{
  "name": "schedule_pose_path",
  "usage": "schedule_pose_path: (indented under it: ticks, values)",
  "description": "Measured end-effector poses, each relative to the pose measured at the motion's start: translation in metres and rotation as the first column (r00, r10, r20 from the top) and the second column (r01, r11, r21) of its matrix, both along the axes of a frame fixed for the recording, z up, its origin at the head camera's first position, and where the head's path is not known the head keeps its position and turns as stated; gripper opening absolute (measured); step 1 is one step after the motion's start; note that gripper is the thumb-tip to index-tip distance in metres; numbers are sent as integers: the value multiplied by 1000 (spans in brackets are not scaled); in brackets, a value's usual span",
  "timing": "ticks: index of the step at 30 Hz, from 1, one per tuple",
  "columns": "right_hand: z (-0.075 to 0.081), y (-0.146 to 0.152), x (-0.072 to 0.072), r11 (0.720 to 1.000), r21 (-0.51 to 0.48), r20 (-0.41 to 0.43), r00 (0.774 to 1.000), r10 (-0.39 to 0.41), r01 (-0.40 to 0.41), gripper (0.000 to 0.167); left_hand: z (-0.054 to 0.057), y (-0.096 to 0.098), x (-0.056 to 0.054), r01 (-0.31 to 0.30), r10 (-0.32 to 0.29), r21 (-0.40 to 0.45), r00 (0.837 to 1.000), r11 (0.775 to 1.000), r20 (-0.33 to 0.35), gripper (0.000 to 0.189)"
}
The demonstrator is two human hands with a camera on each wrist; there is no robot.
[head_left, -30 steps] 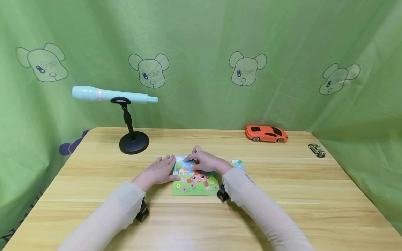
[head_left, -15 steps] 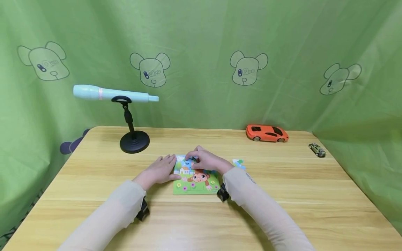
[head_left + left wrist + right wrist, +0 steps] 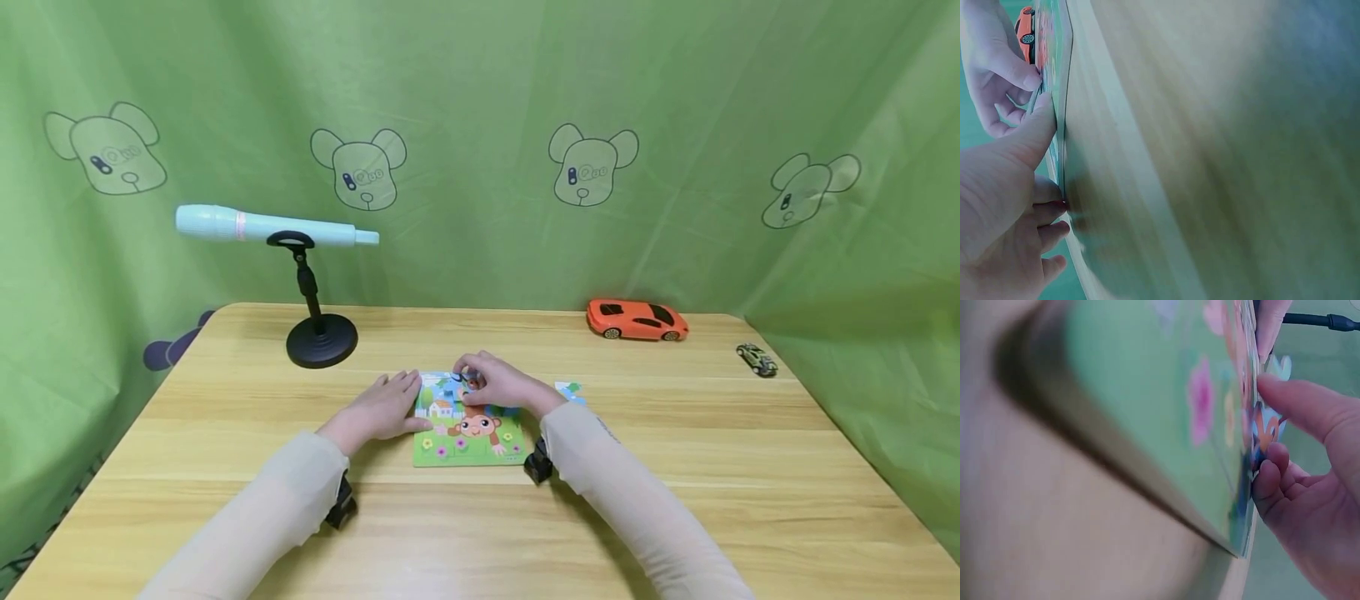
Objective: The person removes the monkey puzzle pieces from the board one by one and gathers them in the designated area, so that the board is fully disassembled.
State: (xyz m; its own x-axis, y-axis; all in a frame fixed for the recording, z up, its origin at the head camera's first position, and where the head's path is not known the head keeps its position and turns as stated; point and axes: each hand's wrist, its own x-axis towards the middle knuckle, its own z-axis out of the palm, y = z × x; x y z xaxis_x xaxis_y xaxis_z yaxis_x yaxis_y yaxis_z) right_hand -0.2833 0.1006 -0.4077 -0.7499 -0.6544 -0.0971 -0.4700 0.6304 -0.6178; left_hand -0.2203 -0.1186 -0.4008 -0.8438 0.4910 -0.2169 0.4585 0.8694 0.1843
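This looks like a curtained-off play corner or a small staged set; whether it belongs to a home or a studio cannot be told. Glossy green cloth (image 3: 480, 75), printed with outlined, round-eared cartoon animal heads (image 3: 366, 175), hangs in folds behind and on both sides of a pale wood-grain tabletop (image 3: 450, 533). Playthings suit the place: a light-blue plastic-looking microphone (image 3: 315, 231) on a round-based black stand (image 3: 321, 342), an orange toy sports car (image 3: 637, 321), a small yellow-and-black patterned toy car (image 3: 756, 359) and a flat, colourful monkey-picture puzzle (image 3: 467, 457).
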Motion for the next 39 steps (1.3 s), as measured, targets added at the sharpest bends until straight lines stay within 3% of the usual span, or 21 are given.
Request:
schedule_pose_path:
  ticks: [4,11,15,18,24,31,39]
  values:
    - [0,4,0,997,-72,11,1000,8,-7,31,1,1,1,-3,3,-2,1000,1000,-2,78]
    - [1,11,0,966,-239,123,990,-73,101,25,1,1,1,-2,2,1,1000,1000,3,77]
    - [7,20,3,948,-288,113,988,-104,133,23,-1,1,1,-1,1,-15,1000,1000,-6,78]
    - [12,31,6,937,-304,115,983,-147,175,24,-2,1,1,1,-2,-19,1000,1000,-13,79]
    - [19,63,13,898,-309,178,947,-268,313,25,-5,1,-1,3,-4,-19,1000,1000,-14,79]
    - [28,111,26,876,-293,168,923,-347,383,21,-5,1,-1,4,-5,-26,1000,1000,-18,79]
    - [34,165,34,851,-237,89,883,-462,469,27,-4,1,0,1,-1,-20,1000,1000,-11,78]
